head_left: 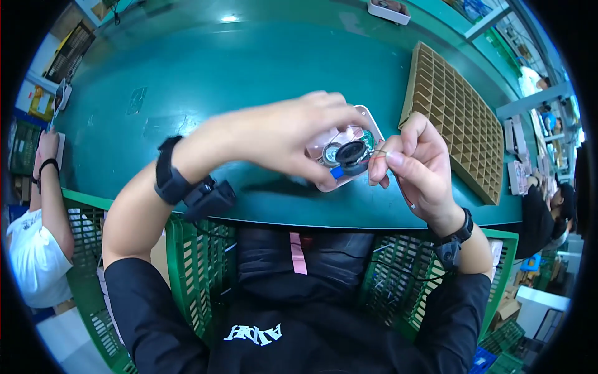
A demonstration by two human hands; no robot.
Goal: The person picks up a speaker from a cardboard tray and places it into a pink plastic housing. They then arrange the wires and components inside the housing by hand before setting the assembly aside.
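Observation:
Over the green table, my left hand (305,134) spans a small white plastic housing (372,118), its fingers at the far edge and its thumb at the near one. A black round part, like a small speaker (352,152), sits at the housing's opening. Beside it show a green circuit board (369,138) and a blue piece (337,172). To the right, my right hand (423,163) pinches thin wires (379,153), one of them red, between thumb and forefinger. A loose wire end (408,201) hangs below that palm. My left palm hides part of the housing.
A cardboard divider tray (455,118) with many square cells lies right of my hands on the table (280,68). Green plastic crates (196,274) stand at the near edge, either side of my lap. Another white housing (389,11) is at the far edge. A person (47,243) works at the left.

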